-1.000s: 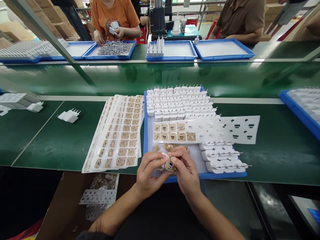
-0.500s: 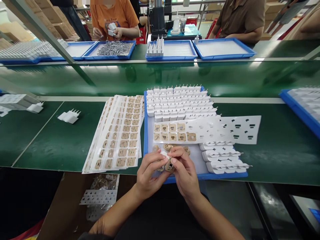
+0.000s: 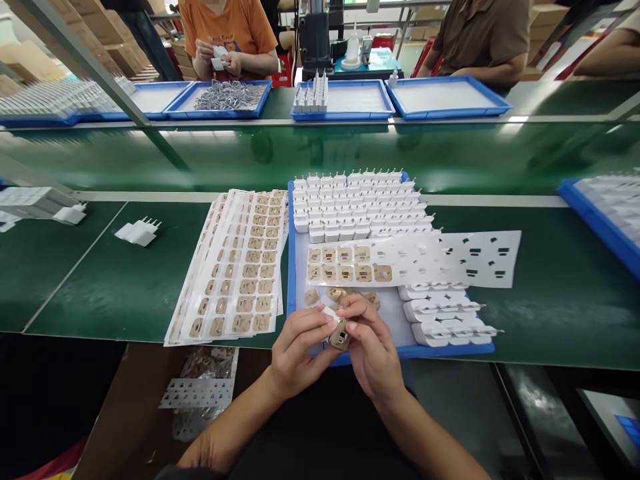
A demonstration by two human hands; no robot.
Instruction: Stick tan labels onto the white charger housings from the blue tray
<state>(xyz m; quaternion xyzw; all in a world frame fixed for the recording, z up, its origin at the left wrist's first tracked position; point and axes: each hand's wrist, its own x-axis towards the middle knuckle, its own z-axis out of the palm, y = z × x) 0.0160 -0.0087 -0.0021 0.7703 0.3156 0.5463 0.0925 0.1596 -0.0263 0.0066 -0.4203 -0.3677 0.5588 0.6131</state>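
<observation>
Both hands meet over the front of a blue tray (image 3: 293, 267). My left hand (image 3: 299, 341) is closed round a white plug charger (image 3: 329, 313), whose end face carries a tan sticker (image 3: 341, 337) with a dark port opening in it. From the other side, my right hand (image 3: 374, 343) pinches the charger at the sticker's edge; the fingertips partly hide it. Just beyond my fingers lie several loose tan pieces (image 3: 336, 293). A sticker sheet (image 3: 350, 265), partly peeled, rests across the tray over rows of white chargers (image 3: 360, 200).
Stacked sticker sheets (image 3: 245, 267) lie left of the tray. Further left are a few loose chargers (image 3: 137, 231). More chargers (image 3: 445, 313) fill the tray's right front. Another blue tray (image 3: 600, 223) stands at far right. Across the line, a co-worker in orange (image 3: 230, 30) holds white parts.
My right thumb has shifted slightly off the charger's face, so more of the sticker and port shows. Across the line, the co-worker's hands have come together at the white parts.
</observation>
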